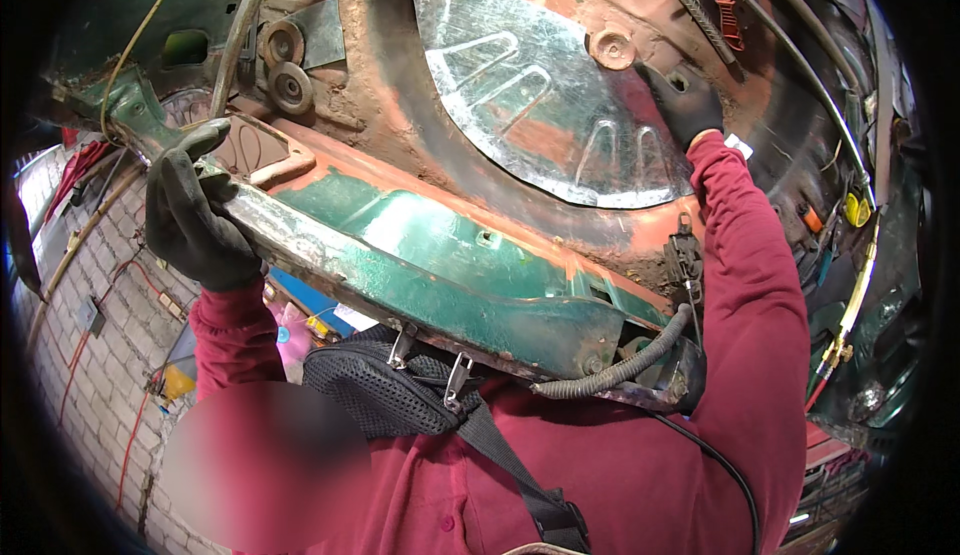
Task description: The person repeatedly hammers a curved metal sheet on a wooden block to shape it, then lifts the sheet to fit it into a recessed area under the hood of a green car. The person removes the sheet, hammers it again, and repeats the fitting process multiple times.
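Observation:
A fan-shaped piece of shiny sheet metal [500,65] with pressed ribs lies in the round, rusty-orange wheel well [400,105] of a car body. My right hand [690,103], in a black glove with a hole in it, is at the sheet's right edge, fingers closed against it beside a round metal disc [612,49]. Some of those fingertips are hidden. On the left, my left hand [200,220], also gloved in black, curls around the end of the worn green body panel [400,265]. That panel crosses between my chest and the wheel well.
Two round discs [291,88] and a small square metal plate [318,33] lie left of the well. A ribbed grey conduit [625,373] loops near my right arm. Hoses and a red-handled wire brush [728,23] are at the upper right. My black chest bag [385,385] sits against the panel.

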A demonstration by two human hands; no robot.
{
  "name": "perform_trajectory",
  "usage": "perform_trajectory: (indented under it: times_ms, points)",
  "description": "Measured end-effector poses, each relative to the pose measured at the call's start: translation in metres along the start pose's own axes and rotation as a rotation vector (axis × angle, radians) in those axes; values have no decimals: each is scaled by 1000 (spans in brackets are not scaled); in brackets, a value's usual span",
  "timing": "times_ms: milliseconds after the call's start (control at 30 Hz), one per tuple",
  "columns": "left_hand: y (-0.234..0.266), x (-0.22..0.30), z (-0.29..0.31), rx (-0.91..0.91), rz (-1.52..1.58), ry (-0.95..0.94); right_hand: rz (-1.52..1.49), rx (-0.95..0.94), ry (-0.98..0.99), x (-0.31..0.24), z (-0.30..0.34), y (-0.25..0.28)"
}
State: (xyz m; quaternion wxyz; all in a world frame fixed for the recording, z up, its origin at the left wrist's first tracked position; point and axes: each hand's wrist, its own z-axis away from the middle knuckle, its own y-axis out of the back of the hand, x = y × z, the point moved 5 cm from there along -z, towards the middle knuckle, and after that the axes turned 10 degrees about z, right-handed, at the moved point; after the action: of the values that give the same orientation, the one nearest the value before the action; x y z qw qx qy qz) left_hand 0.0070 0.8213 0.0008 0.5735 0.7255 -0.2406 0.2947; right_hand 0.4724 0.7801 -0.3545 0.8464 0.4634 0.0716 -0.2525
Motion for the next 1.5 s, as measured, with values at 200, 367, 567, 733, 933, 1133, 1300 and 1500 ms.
perform_trajectory:
  times_ms: [200, 367, 567, 733, 933, 1133, 1300, 1500]
  points:
    - [4, -1, 4, -18, -69, 25, 24, 111, 129, -5, 6, 5]
    - [0, 1, 4, -236, -474, -714, 8, 11, 87, -8, 5, 7]
    - [11, -10, 1, -239, -346, -549, 21, -75, -10, -10, 17, 4]
    - [10, -4, 5, -268, -406, -600, 56, -34, 42, -10, 14, -1]
    - [3, 0, 5, -262, -390, -614, 53, 193, 198, -6, 38, -4]
    - [12, -10, 5, -167, -264, -344, 166, 66, 195, -16, 35, -5]
    - [5, -8, 3, -153, -280, -539, 293, 265, 286, -29, 45, 4]
    - [10, -3, 0, -112, -173, -152, 273, 161, 340, -28, 38, 0]
